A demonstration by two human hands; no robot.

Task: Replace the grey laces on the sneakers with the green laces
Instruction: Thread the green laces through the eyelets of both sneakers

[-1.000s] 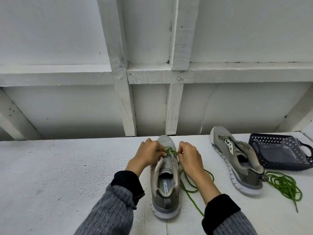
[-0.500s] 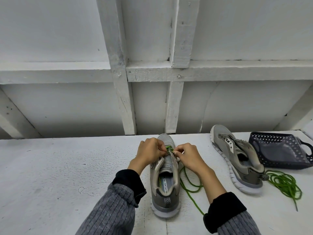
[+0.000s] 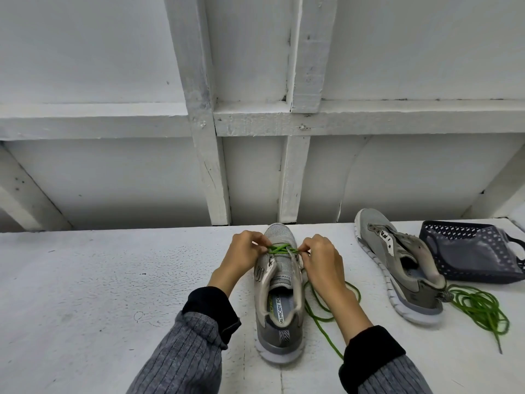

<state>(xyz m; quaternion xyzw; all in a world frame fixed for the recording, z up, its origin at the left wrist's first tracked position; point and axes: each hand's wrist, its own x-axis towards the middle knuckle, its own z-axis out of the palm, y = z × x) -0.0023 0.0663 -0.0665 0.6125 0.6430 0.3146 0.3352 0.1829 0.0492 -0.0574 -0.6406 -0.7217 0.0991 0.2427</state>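
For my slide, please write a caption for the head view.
Both hands, left hand and right hand, thread a green lace through the near sneaker.

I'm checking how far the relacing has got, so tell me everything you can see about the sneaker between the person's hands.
The sneaker between the hands is grey with a mesh-looking toe, paler side panels, a darker heel and a white sole. It stands upright on the white table, toe pointing away from the person, heel nearest. Printing shows on the insole. A green lace crosses its lowest eyelets only; the rest trails loose on the table to its right. The left hand and right hand each pinch the lace at the shoe's sides.
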